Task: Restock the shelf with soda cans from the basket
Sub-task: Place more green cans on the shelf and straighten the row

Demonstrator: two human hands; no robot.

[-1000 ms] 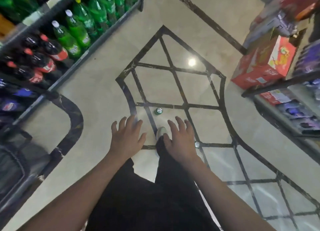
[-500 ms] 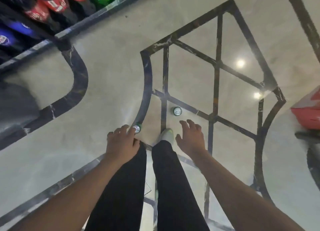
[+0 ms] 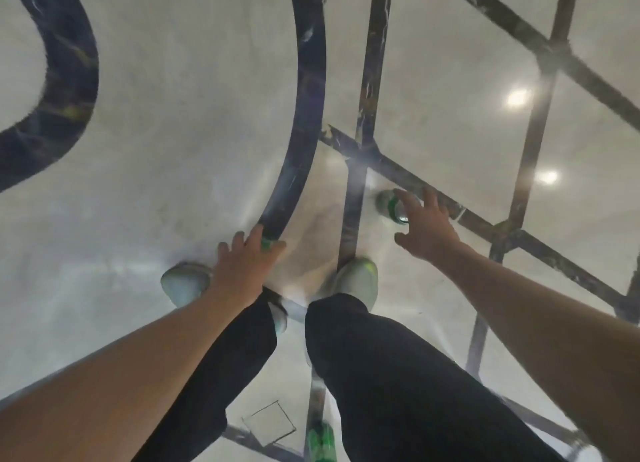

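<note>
The person bends low over the shiny floor with its dark lines. On the left, the left hand is down on a green can that is mostly hidden under it; I cannot tell if the fingers grip it or just touch it. Two pale shoes stand below, under black trousers. On the right, the right hand has its fingers spread wide, reaching at a second green can standing on the floor, fingertips at its top. A third green can lies blurry at the bottom, between the legs.
</note>
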